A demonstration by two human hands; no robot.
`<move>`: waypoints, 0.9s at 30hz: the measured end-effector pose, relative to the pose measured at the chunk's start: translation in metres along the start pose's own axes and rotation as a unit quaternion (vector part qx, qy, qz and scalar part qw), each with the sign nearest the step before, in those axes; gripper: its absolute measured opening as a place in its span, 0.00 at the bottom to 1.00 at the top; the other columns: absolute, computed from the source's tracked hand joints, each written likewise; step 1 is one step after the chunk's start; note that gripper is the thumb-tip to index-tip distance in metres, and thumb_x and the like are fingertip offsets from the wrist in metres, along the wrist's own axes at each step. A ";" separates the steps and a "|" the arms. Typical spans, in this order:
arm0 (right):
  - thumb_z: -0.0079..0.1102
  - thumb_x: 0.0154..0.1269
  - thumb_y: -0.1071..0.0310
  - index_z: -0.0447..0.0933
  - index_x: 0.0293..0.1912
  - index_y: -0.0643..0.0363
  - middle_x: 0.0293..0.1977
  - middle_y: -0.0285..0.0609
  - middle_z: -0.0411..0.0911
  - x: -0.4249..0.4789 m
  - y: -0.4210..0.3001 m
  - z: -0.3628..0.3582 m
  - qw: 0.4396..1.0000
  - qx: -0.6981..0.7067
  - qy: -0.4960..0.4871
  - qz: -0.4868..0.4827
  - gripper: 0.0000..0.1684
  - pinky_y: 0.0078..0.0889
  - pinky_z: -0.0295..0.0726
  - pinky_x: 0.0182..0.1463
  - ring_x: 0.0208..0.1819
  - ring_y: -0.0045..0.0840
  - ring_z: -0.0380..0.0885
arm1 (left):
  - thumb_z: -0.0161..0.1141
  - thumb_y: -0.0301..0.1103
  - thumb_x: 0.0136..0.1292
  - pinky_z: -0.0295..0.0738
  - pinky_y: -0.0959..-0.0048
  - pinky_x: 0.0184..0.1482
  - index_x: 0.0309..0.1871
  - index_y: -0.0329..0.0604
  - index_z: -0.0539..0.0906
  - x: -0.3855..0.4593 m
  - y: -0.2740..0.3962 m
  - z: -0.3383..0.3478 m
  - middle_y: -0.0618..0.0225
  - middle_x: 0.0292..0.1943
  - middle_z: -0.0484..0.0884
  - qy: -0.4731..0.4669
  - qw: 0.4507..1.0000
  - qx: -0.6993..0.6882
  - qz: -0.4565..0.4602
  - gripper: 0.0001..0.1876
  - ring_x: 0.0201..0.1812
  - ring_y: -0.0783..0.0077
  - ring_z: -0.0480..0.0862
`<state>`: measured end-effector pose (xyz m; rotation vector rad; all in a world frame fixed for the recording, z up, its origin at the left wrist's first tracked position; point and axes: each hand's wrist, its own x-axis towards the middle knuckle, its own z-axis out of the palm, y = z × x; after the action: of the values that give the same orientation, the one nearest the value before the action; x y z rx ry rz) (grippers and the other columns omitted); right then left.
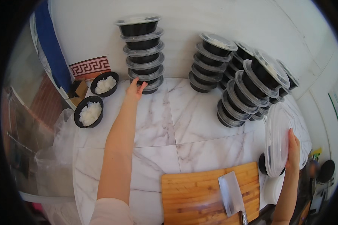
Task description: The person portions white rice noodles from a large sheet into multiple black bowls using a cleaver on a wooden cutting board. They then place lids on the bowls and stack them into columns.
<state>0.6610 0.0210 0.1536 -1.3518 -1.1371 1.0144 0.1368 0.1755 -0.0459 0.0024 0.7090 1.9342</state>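
My left hand (136, 88) reaches to the lower part of a tall stack of lidded black plastic bowls (145, 60), its fingers apart and near the lower lids; whether they touch is unclear. At the right, my right hand (293, 149) holds a stack of clear plastic lids (277, 140) on edge, with a black container (262, 163) partly hidden behind them. Two uncovered black bowls (88, 112) with whitish, translucent pieces of food stand left of the tall stack.
More stacks of lidded black bowls (211, 62) lean close together at the back right. A cleaver (231, 194) lies on a wooden cutting board (191, 194) at the near edge. Clear plastic bags (59, 146) hang at the left. A small cardboard box (78, 91) stands by the wall.
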 end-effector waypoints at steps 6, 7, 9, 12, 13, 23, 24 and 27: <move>0.45 0.64 0.55 0.72 0.40 0.65 0.32 0.38 0.76 -0.001 0.011 0.020 1.000 -0.006 -0.019 0.012 0.20 0.19 0.74 0.34 0.30 0.17 0.74 | 0.58 0.30 0.54 0.78 0.68 0.40 0.53 0.31 0.61 0.000 0.025 -0.037 0.54 0.44 0.70 -0.049 0.991 0.124 0.030 0.25 0.42 0.56 0.75; 0.45 0.64 0.56 0.72 0.40 0.65 0.32 0.38 0.76 -0.002 0.013 0.022 1.000 -0.004 -0.027 0.015 0.20 0.19 0.74 0.35 0.31 0.17 0.74 | 0.57 0.30 0.55 0.78 0.68 0.40 0.52 0.32 0.62 -0.014 0.022 -0.040 0.55 0.43 0.70 -0.025 0.988 0.143 0.054 0.23 0.41 0.58 0.76; 0.45 0.64 0.56 0.71 0.41 0.66 0.33 0.38 0.75 -0.005 0.016 0.026 0.999 0.001 -0.047 0.024 0.20 0.19 0.74 0.36 0.32 0.17 0.74 | 0.54 0.30 0.57 0.76 0.68 0.40 0.50 0.34 0.63 -0.053 0.021 -0.057 0.57 0.42 0.71 0.027 0.977 0.183 0.104 0.20 0.39 0.63 0.76; 0.45 0.64 0.56 0.71 0.42 0.66 0.34 0.39 0.75 -0.011 0.017 0.039 0.994 0.028 -0.104 0.028 0.20 0.19 0.74 0.38 0.33 0.18 0.74 | 0.47 0.33 0.60 0.76 0.68 0.35 0.48 0.37 0.63 -0.114 0.039 -0.107 0.58 0.39 0.70 0.177 0.968 0.082 0.160 0.15 0.34 0.64 0.74; 0.45 0.64 0.56 0.71 0.42 0.67 0.35 0.39 0.75 -0.013 0.017 0.042 0.992 0.028 -0.116 0.029 0.20 0.19 0.74 0.38 0.34 0.18 0.74 | 0.47 0.35 0.60 0.76 0.67 0.33 0.48 0.38 0.63 -0.123 0.050 -0.128 0.58 0.38 0.69 0.235 0.955 0.022 0.179 0.15 0.33 0.64 0.74; 0.51 0.61 0.57 0.71 0.41 0.65 0.29 0.32 0.72 -0.002 0.061 0.110 0.977 0.039 -0.192 0.079 0.19 0.16 0.69 0.32 0.28 0.13 0.68 | 0.52 0.24 0.52 0.78 0.64 0.30 0.39 0.30 0.65 -0.157 0.158 -0.171 0.55 0.36 0.71 0.264 0.909 0.271 0.177 0.12 0.31 0.63 0.76; 0.52 0.61 0.57 0.71 0.39 0.64 0.28 0.31 0.71 -0.004 0.062 0.125 0.976 0.034 -0.203 0.077 0.17 0.15 0.68 0.30 0.27 0.12 0.67 | 0.51 0.22 0.51 0.79 0.66 0.30 0.32 0.29 0.67 -0.164 0.157 -0.173 0.56 0.30 0.73 0.251 0.896 0.298 0.212 0.07 0.28 0.66 0.77; 0.53 0.60 0.57 0.72 0.34 0.62 0.26 0.31 0.70 -0.006 0.068 0.162 0.967 0.047 -0.234 0.092 0.16 0.14 0.65 0.27 0.24 0.11 0.64 | 0.52 0.22 0.50 0.80 0.69 0.29 0.29 0.31 0.69 -0.189 0.138 -0.159 0.59 0.28 0.73 0.197 0.899 0.350 0.174 0.05 0.26 0.67 0.77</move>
<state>0.5074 0.0461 0.0707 -1.1874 -1.3004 1.5622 0.0626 -0.0970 -0.0541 0.1998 1.7512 1.9210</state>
